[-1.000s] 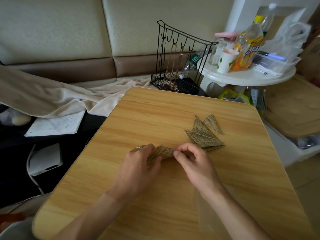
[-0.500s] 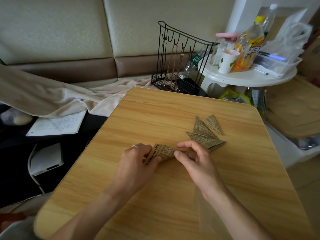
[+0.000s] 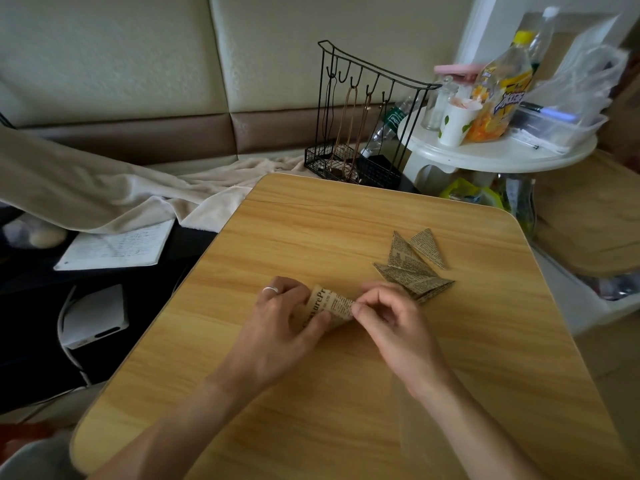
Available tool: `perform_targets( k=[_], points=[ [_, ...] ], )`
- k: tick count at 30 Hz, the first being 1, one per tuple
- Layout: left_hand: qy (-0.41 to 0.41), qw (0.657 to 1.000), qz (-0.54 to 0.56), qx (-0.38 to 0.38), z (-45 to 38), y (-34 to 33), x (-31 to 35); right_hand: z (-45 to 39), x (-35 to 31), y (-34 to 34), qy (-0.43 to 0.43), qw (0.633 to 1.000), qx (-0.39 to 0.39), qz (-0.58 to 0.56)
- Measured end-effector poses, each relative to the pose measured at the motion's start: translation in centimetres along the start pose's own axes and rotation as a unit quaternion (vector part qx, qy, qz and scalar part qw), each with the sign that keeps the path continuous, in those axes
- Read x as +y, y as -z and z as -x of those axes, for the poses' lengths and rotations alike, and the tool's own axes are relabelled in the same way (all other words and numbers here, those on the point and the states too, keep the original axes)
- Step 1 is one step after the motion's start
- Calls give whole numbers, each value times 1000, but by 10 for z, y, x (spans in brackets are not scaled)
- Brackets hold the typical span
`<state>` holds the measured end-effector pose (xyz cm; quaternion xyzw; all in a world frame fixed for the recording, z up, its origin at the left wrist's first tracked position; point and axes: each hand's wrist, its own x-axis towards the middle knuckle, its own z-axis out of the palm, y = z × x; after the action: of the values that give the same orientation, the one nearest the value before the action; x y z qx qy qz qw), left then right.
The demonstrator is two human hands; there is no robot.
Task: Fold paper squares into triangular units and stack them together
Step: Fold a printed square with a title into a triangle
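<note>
A small piece of newsprint-patterned paper (image 3: 329,304) is held between both hands just above the wooden table (image 3: 346,216). My left hand (image 3: 280,323), with a ring on one finger, grips its left end, thumb on the near side. My right hand (image 3: 391,323) pinches its right end with thumb and forefinger. The paper curves into a partly folded shape, printed side up. A pile of folded newsprint triangles (image 3: 412,265) lies on the table just beyond and right of my right hand.
A black wire rack (image 3: 363,123) stands past the table's far edge. A round white side table (image 3: 498,154) at the right carries a paper cup, an orange drink bottle and a plastic tub. A notebook (image 3: 117,245) and beige blanket lie at left.
The paper has opened up between my hands and shows more of its printed face. Both hands have shifted slightly but stay in the same place on the table.
</note>
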<state>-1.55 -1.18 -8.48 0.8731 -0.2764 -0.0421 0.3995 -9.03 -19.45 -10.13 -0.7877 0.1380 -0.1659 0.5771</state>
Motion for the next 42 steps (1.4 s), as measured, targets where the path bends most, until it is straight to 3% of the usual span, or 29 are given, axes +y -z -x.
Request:
perform_targets(
  k=[3, 7, 21, 25, 28, 33, 38, 42],
  points=[
    [40, 997, 56, -18, -2, 3, 0, 0, 3, 0, 43, 999, 28, -17],
    [90, 988, 121, -33, -2, 3, 3, -2, 8, -2, 35, 996, 58, -64],
    [144, 940, 304, -62, -10, 13, 1, -4, 6, -2, 117, 985, 47, -120],
    [159, 926, 341, -40, -10, 12, 0, -4, 9, -2, 82, 987, 28, -137],
    [169, 915, 367, -12, -12, 11, 0, -2, 9, -2, 3, 983, -9, -184],
    [165, 931, 325, -24, -11, 9, -2, -1, 5, -7, -78, 956, -38, -279],
    [159, 929, 324, -82, -8, 10, -2, -3, 6, -4, -84, 974, -2, -209],
    [162, 930, 326, -53, -8, 8, -1, -1, 7, -3, -71, 980, -4, -185]
  ],
)
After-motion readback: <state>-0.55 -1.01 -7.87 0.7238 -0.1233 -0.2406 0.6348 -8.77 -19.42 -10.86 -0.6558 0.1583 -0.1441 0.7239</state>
